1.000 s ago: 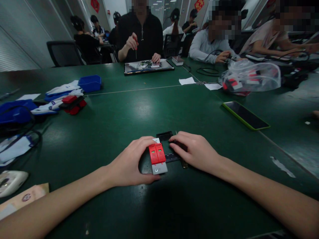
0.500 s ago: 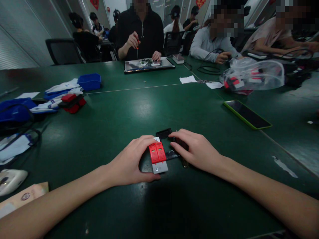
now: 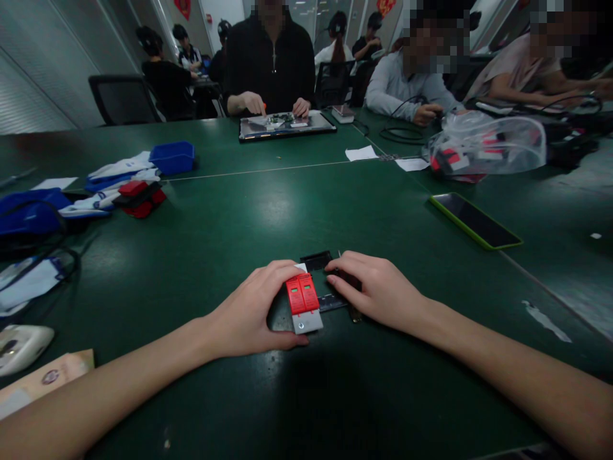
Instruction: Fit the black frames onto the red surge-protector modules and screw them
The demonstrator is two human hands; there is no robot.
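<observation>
My left hand (image 3: 253,310) is closed around a red-and-grey surge protector (image 3: 302,295), fingers at its far end and thumb at its near end. Two red modules with small green windows sit side by side on its grey body. To its right lie a black plastic piece (image 3: 316,260) and a dark flat strip (image 3: 332,302). My right hand (image 3: 373,284) hovers low over these parts, thumb and forefinger apart. Beneath it, a dark brown piece (image 3: 354,313) shows only in part; whether the hidden fingers touch it I cannot tell.
A green-cased phone (image 3: 475,220) lies to the right, beyond it a clear plastic bag (image 3: 488,144) of red parts. On the left are a red-and-black block (image 3: 140,198), a blue tray (image 3: 172,158) and gloves. Across the green table (image 3: 230,217), a person works over a flat panel (image 3: 287,131).
My right forefinger has shifted slightly away from the black plastic piece. My left hand and the surge protector stay in place. The person opposite has lowered a hand to the panel.
</observation>
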